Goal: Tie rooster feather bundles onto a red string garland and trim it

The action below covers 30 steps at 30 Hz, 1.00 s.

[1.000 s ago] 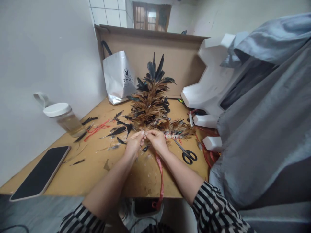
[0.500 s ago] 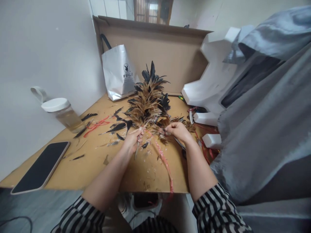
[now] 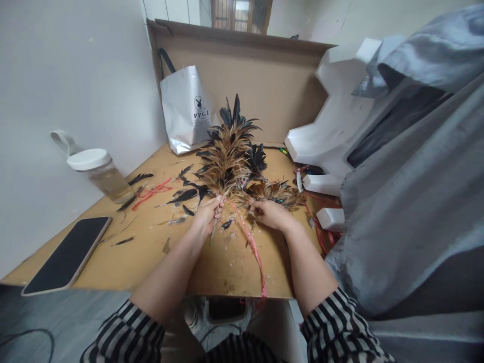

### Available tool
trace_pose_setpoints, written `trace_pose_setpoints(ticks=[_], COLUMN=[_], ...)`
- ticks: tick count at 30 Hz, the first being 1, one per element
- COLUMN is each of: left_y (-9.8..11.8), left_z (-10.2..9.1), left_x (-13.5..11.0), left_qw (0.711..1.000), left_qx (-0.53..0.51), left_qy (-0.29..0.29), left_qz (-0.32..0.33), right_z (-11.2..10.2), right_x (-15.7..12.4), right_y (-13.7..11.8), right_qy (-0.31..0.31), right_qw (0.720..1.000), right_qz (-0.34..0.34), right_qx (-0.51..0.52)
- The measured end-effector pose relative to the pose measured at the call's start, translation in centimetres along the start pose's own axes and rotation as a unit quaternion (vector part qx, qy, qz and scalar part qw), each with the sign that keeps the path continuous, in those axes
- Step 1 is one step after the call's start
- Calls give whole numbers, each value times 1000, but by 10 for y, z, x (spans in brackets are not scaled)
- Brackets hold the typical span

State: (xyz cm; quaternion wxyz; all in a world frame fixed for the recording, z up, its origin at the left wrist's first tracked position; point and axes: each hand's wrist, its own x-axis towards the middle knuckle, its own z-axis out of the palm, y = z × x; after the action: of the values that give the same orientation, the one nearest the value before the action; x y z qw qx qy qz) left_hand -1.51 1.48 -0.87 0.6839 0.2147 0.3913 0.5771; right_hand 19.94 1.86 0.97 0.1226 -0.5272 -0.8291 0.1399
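My left hand (image 3: 208, 214) is closed around the thin stick at the base of a feather duster (image 3: 226, 156). Brown feathers cover the duster, with long black ones at its far tip. From beside the hand a red plastic strip (image 3: 250, 238) runs down over the table's front edge. My right hand (image 3: 270, 214) is at the near edge of a pile of loose brown feathers (image 3: 278, 192). Its fingers are curled together among the feathers, and whatever they pinch is hidden. Loose black feathers (image 3: 185, 195) lie left of the duster.
On the table's left are a phone (image 3: 68, 254) and a lidded jar (image 3: 104, 176). A silver bag (image 3: 185, 111) stands at the back before a cardboard panel (image 3: 272, 75). White foam (image 3: 319, 131) and grey cloth (image 3: 412, 191) border the right side. Red strips (image 3: 153, 191) lie at left.
My right hand has moved slightly left and lower, from above the feather pile into its near edge. My left hand keeps its hold on the duster. The camera view has shifted a little.
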Motion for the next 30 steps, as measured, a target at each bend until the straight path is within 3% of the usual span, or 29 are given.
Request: trace_pose_setpoints(ticks=[4,6,8,11,13,15,17,19,22,27,30], left_y=[0,0,-1,-3,-4,-6,-7,-8,-11,-17,-19], left_z=[0,0,0,0,1,3,5,7,9,9,8], left_x=[1,1,1,0,-2,-4,-6,-8,-10,-9,-7], left_qw=[1000,1000,1000,999,999,998,997,995,991,989,990], left_qx=[-1,0,4,17,25,33,47,69,95,118,107], left_qy=[4,10,10,4,3,1,-1,-4,-4,0,-6], left_qz=[2,9,19,34,43,52,65,79,90,90,93], right_z=[10,12,13,14,14,13,12,10,12,25,30], right_x=[8,11,13,15,17,18,19,19,18,18,19], right_y=[-4,-9,-14,-22,-26,-31,-36,-43,-55,-72,-78], right_qy=[67,108,125,124,116,104,97,96,111,142,137], right_qw=[991,964,903,763,686,633,598,576,566,598,596], right_qz=[-26,-10,39,108,129,140,151,164,170,140,126], right_qx=[115,242,409,625,706,754,781,795,799,777,781])
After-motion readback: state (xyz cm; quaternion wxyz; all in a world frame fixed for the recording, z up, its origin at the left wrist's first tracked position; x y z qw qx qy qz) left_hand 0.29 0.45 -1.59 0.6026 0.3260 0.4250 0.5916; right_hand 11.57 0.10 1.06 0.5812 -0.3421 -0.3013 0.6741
